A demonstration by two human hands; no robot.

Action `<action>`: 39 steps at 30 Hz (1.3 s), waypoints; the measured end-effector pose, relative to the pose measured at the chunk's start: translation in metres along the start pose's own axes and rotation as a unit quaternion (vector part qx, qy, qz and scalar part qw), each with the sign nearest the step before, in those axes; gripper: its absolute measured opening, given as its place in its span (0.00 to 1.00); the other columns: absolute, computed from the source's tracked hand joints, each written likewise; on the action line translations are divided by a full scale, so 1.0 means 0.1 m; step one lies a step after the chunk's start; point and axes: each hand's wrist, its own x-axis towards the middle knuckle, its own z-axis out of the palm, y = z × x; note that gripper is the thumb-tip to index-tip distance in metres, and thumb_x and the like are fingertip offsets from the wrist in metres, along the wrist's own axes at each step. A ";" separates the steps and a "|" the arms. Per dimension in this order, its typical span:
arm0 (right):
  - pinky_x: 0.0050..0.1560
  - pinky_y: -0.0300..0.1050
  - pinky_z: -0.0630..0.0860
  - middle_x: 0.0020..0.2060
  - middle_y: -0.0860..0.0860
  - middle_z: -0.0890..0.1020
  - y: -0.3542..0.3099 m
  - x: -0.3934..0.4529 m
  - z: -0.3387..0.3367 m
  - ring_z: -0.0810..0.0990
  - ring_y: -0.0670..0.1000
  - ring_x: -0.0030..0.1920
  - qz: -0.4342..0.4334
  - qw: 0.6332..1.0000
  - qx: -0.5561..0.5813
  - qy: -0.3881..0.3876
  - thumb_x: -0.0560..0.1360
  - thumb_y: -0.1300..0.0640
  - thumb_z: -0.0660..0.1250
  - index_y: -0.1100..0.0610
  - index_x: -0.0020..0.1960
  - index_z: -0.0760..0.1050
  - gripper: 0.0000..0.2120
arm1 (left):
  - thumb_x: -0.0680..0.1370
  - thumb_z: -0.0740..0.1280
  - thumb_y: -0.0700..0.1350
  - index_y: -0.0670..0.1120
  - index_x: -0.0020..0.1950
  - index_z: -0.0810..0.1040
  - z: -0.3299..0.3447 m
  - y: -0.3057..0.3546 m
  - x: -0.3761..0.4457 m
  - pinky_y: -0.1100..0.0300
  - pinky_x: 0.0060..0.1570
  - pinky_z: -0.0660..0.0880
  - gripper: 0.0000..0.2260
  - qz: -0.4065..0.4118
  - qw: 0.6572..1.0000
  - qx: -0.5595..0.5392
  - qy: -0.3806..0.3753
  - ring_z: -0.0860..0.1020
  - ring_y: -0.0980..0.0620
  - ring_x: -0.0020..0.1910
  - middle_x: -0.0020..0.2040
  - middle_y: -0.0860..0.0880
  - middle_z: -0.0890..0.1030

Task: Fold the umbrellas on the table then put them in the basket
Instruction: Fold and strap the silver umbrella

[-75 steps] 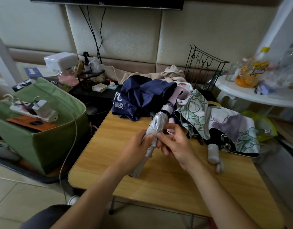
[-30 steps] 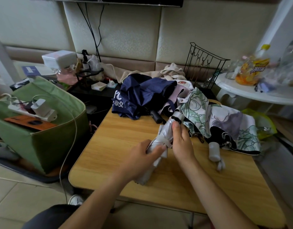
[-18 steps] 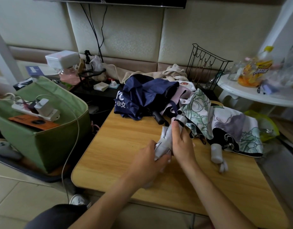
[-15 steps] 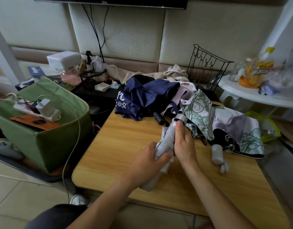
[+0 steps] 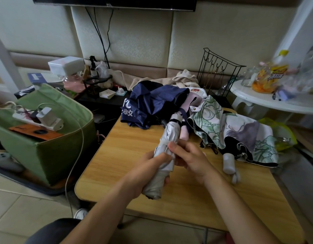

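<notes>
Two loose umbrellas crowd the wooden table beside a green basket.

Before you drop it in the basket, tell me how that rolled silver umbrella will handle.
The silver umbrella probably stays stiff, being rolled tight. Its shiny cloth looks slippery, so the left hand should grip firmly. Being round, it may roll on the table.

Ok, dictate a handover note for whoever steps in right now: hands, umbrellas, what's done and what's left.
Left hand: grip around the rolled silver umbrella, held above the wooden table.
Right hand: fingers pinching at its strap area mid-length.
Navy umbrella and floral umbrella: loose, unfolded, at the table's far side.
Green basket: left of the table, no umbrella visible inside.
Left: secure silver, basket it, fold the others.
</notes>
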 end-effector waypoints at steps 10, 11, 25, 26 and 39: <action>0.38 0.43 0.78 0.37 0.56 0.80 -0.02 -0.06 0.08 0.77 0.48 0.34 -0.006 0.997 -0.026 0.067 0.70 0.47 0.76 0.64 0.55 0.79 0.23 | 0.79 0.69 0.58 0.41 0.60 0.78 0.05 -0.08 -0.01 0.45 0.43 0.84 0.21 -0.007 1.000 0.010 0.008 0.85 0.35 0.42 0.43 0.42 0.84; 0.43 0.48 0.82 0.40 0.60 0.83 -0.01 -0.06 0.09 0.81 0.51 0.38 -0.007 0.997 -0.024 0.074 0.70 0.47 0.76 0.64 0.56 0.80 0.23 | 0.80 0.69 0.56 0.42 0.59 0.78 0.06 -0.09 -0.01 0.49 0.39 0.83 0.19 0.006 1.000 0.016 0.021 0.84 0.40 0.37 0.40 0.44 0.84; 0.36 0.41 0.80 0.40 0.50 0.85 -0.08 -0.03 0.12 0.85 0.52 0.39 -0.017 0.991 -0.067 0.111 0.80 0.42 0.67 0.56 0.55 0.81 0.17 | 0.74 0.71 0.67 0.53 0.52 0.79 0.01 -0.21 0.06 0.51 0.39 0.84 0.19 0.114 0.956 0.244 0.113 0.84 0.52 0.37 0.42 0.50 0.85; 0.33 0.40 0.77 0.37 0.53 0.81 -0.08 -0.03 0.12 0.81 0.53 0.37 -0.015 0.989 -0.083 0.121 0.81 0.44 0.66 0.62 0.54 0.81 0.20 | 0.75 0.67 0.69 0.52 0.52 0.79 0.02 -0.21 0.05 0.52 0.39 0.83 0.21 0.117 0.956 0.241 0.120 0.84 0.53 0.38 0.42 0.50 0.85; 0.35 0.33 0.78 0.30 0.44 0.83 -0.04 -0.06 0.09 0.81 0.35 0.32 -0.005 0.982 -0.120 0.144 0.85 0.47 0.59 0.52 0.49 0.80 0.15 | 0.75 0.70 0.63 0.49 0.48 0.81 0.01 -0.20 0.11 0.48 0.36 0.80 0.18 0.108 0.961 0.226 0.118 0.80 0.53 0.32 0.37 0.49 0.83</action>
